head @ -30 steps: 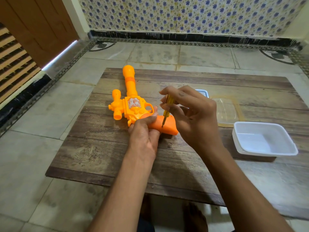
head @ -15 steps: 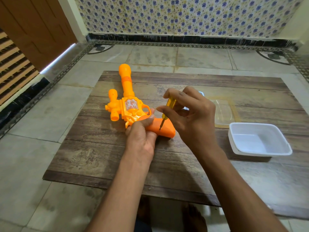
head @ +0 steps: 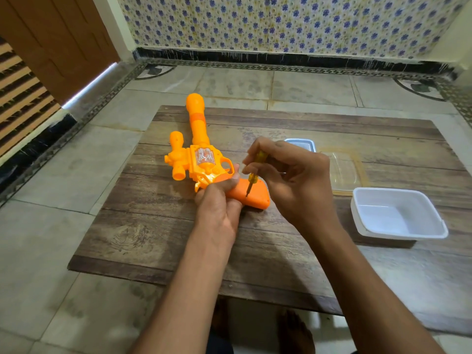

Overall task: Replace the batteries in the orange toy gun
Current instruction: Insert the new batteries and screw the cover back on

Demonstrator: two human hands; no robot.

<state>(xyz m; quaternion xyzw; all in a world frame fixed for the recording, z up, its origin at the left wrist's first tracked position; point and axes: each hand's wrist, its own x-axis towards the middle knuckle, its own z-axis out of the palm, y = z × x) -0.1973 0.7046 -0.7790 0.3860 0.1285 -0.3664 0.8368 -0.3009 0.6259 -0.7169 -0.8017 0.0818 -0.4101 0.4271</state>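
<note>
The orange toy gun [head: 201, 159] lies flat on the wooden board [head: 158, 226], barrel pointing away from me, grip toward the right. My left hand [head: 219, 200] grips the gun where the grip meets the body and holds it down. My right hand [head: 288, 180] pinches a small yellow screwdriver [head: 254, 175] between thumb and fingers. The screwdriver stands nearly upright with its tip on the flat side of the gun's grip [head: 251, 194]. No batteries are visible.
A white plastic tray [head: 398, 213] sits at the board's right edge. Behind my right hand lie a clear lid [head: 344, 172] and a small white container [head: 301, 144], partly hidden. Tiled floor surrounds the board; my feet show below its near edge.
My right hand's fingers have shifted around the screwdriver handle while its tip stays on the gun's grip. My left hand keeps its hold. The view shifted slightly.
</note>
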